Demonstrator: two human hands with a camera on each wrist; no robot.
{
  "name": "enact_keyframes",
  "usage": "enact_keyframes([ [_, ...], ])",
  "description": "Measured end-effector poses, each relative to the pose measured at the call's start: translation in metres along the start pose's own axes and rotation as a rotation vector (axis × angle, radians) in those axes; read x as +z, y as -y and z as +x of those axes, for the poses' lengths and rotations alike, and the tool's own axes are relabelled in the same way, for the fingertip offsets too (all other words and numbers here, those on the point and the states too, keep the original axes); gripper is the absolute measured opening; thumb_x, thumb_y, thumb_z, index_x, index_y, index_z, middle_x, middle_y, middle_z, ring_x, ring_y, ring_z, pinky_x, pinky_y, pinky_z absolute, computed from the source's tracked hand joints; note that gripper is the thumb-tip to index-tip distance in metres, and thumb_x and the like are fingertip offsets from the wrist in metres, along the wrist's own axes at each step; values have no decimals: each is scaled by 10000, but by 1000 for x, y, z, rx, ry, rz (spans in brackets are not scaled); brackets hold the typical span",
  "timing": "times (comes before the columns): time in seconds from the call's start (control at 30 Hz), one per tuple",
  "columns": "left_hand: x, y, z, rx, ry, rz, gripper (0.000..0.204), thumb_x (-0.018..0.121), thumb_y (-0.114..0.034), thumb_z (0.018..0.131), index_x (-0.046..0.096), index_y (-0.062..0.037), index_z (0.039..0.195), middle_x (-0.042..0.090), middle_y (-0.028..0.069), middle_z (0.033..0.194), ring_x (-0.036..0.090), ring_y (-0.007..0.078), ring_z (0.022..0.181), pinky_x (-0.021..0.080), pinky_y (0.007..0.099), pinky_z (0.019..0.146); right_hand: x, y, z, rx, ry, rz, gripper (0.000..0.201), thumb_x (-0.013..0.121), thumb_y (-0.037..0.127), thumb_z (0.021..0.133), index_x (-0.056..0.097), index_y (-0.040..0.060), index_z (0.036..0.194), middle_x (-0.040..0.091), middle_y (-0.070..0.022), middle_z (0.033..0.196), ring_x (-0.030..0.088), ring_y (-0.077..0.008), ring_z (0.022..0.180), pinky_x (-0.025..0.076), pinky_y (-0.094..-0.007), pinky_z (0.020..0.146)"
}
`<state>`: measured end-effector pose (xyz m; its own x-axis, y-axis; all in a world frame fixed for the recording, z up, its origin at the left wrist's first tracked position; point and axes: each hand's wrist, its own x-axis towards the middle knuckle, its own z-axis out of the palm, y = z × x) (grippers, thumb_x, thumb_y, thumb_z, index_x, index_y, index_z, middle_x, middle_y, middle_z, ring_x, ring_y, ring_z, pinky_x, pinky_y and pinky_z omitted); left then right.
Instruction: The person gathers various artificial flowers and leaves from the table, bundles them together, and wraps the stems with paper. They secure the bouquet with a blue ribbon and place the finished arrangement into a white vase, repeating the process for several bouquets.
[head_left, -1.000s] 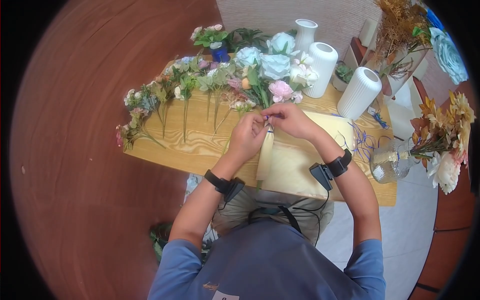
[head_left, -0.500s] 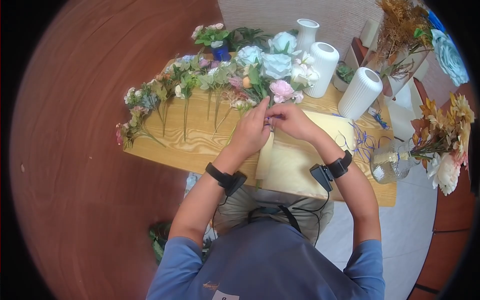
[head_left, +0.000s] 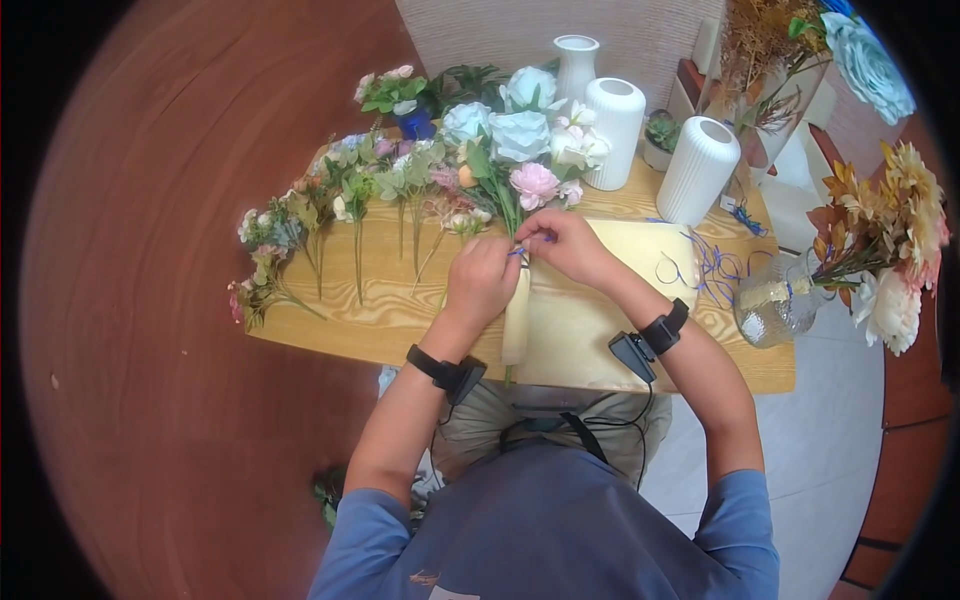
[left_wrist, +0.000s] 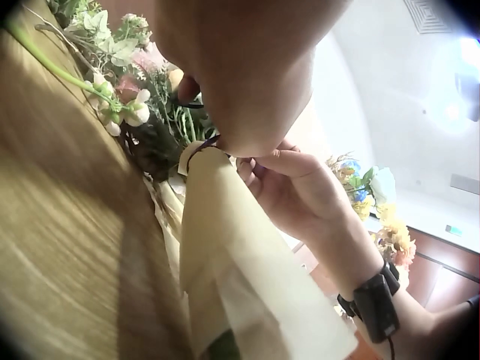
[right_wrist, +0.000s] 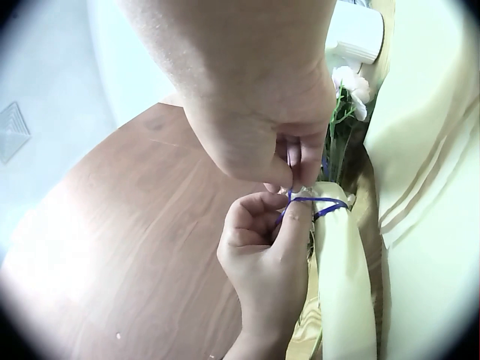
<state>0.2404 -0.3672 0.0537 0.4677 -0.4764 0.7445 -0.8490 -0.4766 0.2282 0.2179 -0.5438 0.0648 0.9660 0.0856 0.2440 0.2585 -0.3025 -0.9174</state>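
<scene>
A bouquet of pale blue roses (head_left: 521, 135) and a pink flower (head_left: 535, 185) lies on the table, its stems wrapped in cream paper (head_left: 516, 325). Around the top of this wrap runs a thin blue-purple ribbon (right_wrist: 330, 201). My left hand (head_left: 482, 280) is left of the wrap, pinching ribbon between thumb and curled forefinger, as the right wrist view shows. Just above it, my right hand (right_wrist: 262, 127) pinches another stretch of the same ribbon, pulled taut between the fingers. In the left wrist view, my left hand (left_wrist: 240, 82) covers part of the tie.
Loose flower stems (head_left: 358, 250) lie in a row along the left. White ribbed vases (head_left: 700, 170) stand behind. To the right are a sheet of cream paper (head_left: 600, 330), tangled blue ribbon (head_left: 715, 265) and a glass vase (head_left: 775, 300) with flowers.
My left fingers, stretched out half a second ago, are now curled in at the ribbon. The right hand stays by the tie. The head view has shifted, moving the table scene slightly left.
</scene>
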Motion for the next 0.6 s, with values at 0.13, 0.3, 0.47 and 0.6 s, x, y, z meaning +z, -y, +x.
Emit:
enact_keyframes([
  [0.13, -1, -2, 1, 53, -26, 4, 104, 668, -54, 748, 604, -49, 830, 563, 97, 716, 556, 281, 695, 461, 386, 621, 6, -11, 1, -33, -48, 55, 167, 612, -36, 798, 646, -27, 961, 628, -85, 868, 605, -135, 789, 499, -269, 733],
  [0.3, 0, -1, -1, 83, 33, 34, 113, 679, -42, 738, 633, -44, 841, 550, 96, 699, 547, 287, 670, 451, 392, 606, 11, -15, 0, -85, -96, 7, 174, 620, -38, 796, 641, -29, 968, 613, -96, 917, 614, -160, 809, 503, -277, 747],
  [0.47, 3, 2, 1, 31, 13, -77, 63, 670, -42, 748, 644, -10, 795, 544, 109, 683, 537, 277, 628, 443, 359, 575, 6, -25, 0, -112, -160, -72, 184, 660, 25, 783, 644, -18, 961, 613, -97, 914, 594, -154, 757, 498, -271, 714],
  [0.6, 5, 10, 4, -491, 259, -448, 97, 647, -103, 752, 651, -6, 755, 577, 67, 627, 567, 209, 607, 445, 339, 567, -1, -23, -5, -66, -212, -68, 196, 660, 87, 769, 653, -4, 943, 613, -66, 826, 556, -120, 682, 476, -247, 649],
])
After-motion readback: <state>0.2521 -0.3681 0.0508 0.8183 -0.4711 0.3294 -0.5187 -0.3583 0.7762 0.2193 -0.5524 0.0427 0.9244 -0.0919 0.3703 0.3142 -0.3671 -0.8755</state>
